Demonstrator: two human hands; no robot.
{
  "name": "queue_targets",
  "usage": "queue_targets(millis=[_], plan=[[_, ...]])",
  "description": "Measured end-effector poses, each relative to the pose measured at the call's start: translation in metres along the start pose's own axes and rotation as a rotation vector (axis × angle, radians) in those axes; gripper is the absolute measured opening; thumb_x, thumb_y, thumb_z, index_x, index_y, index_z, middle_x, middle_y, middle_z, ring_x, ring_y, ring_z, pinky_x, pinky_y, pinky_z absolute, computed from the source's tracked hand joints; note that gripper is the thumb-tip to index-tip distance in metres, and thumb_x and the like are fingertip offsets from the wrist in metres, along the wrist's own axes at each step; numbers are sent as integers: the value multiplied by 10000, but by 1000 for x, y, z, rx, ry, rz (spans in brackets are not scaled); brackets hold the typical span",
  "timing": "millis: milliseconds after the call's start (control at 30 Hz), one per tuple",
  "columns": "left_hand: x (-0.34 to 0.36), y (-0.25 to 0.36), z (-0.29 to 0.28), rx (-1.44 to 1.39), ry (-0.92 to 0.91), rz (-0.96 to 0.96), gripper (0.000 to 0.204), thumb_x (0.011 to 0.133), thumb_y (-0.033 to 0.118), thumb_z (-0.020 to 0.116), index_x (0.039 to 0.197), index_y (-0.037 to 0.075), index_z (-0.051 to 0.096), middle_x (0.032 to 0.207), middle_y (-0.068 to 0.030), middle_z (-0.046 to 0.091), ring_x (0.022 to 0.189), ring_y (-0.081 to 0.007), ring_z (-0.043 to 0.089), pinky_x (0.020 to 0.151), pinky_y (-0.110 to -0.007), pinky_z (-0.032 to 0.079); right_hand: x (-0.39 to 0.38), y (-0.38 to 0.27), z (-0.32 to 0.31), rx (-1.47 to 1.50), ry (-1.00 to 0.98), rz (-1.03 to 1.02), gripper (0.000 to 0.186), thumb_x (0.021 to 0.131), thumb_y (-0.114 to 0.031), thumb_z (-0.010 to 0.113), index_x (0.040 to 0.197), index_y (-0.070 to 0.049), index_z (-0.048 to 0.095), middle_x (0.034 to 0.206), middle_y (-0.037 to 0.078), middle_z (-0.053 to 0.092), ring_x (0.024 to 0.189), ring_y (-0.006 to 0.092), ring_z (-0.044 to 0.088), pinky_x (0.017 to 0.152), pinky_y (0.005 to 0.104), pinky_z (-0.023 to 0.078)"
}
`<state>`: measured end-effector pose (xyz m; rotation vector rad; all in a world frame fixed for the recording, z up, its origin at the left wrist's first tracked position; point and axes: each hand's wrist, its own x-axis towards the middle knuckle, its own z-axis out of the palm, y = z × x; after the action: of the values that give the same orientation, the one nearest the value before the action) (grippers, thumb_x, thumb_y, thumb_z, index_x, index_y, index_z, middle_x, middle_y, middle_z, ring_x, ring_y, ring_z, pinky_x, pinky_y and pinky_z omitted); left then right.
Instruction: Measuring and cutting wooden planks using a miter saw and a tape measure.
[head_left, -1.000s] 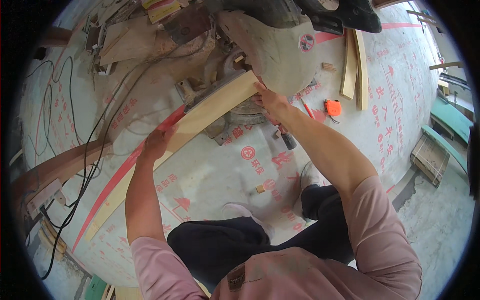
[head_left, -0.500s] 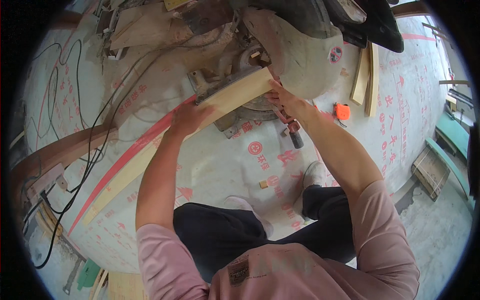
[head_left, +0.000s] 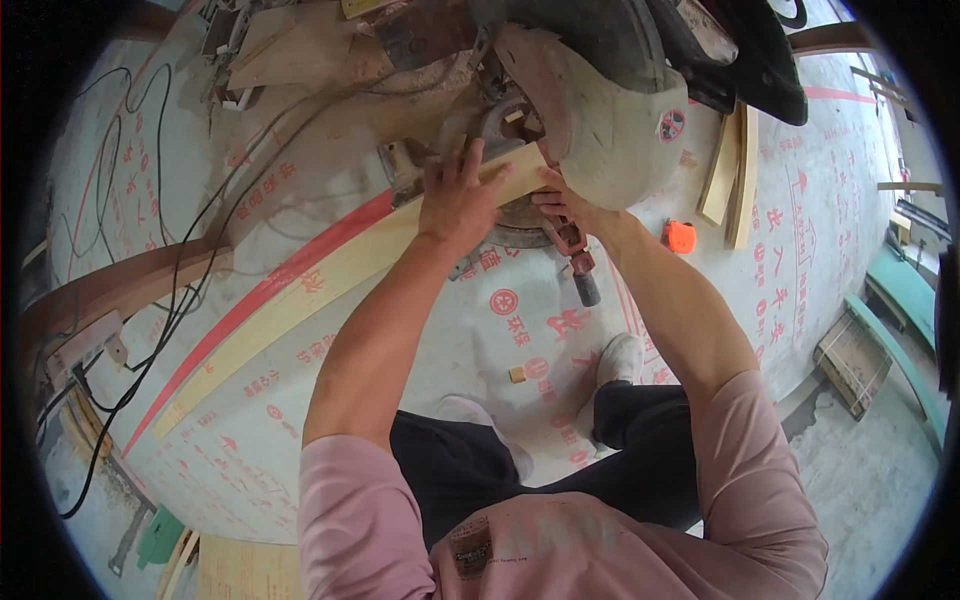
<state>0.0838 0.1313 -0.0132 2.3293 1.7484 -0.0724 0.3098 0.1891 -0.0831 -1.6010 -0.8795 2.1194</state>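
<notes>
A long pale wooden board [head_left: 345, 265] lies across a miter saw [head_left: 610, 110], along the saw's metal fence [head_left: 400, 168]. My left hand [head_left: 462, 200] grips the board in front of the fence, its fingers reaching up over the top edge and the thumb pointing right. At the board's right end, my right hand [head_left: 570, 208] has its fingers curled against the wood, close under the saw's pale guard. Below that hand sticks out the saw's red arm with a dark knob [head_left: 586, 288]. The blade is hidden.
An orange tape measure [head_left: 680, 236] lies on the printed floor covering, right of the saw. Beyond it rest narrow wood strips [head_left: 742, 180]. A small wood offcut [head_left: 516, 375] sits near my feet. Black cables [head_left: 180, 310] run along the left, beside a brown beam [head_left: 120, 285].
My left hand has moved right along the board, its fingers now over the top edge. The right hand stays by the board's end, its fingers more curled.
</notes>
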Motion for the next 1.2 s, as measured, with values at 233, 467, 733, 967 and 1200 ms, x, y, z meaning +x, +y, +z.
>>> queue_targets(millis=[233,467,733,967,1200], plan=[[6,10,-6,-43,-77,-132,687,859,309,744,1474,416,457,1596,-144,270,1413,-398,352,1059,-667,337,-10,-17,16,-5,27,52,424,927,-419,732,1204,-148,560,1047,33,626,943,202,642,816,371,519],[48,43,-2,-172,-55,-131,624,922,188,624,1466,439,449,1586,-128,303,1410,-400,363,1037,-674,365,2,-46,-202,221,-51,-422,399,1015,-300,553,1368,-115,542,1271,127,650,990,242,680,864,421,553],[7,4,-5,-58,-281,-207,765,896,288,706,1536,448,317,1560,-131,315,1436,-404,313,1055,-672,365,-154,-395,63,-1226,18,-458,445,1036,-351,536,1396,-91,509,1302,165,612,1065,281,665,889,390,570],[20,10,-7,-79,-235,-160,785,889,294,714,1539,458,306,1562,-130,305,1452,-397,292,1048,-695,357,-145,-359,42,-1135,266,-492,301,993,-252,605,1189,-25,588,1041,115,670,819,198,660,690,343,557],[18,7,10,-82,-151,-178,705,892,305,686,1511,458,384,1566,-114,320,1452,-376,296,1048,-710,337,-191,-251,23,-1010,448,-632,279,960,-131,638,1220,-63,565,876,101,699,687,151,674,609,291,530]])
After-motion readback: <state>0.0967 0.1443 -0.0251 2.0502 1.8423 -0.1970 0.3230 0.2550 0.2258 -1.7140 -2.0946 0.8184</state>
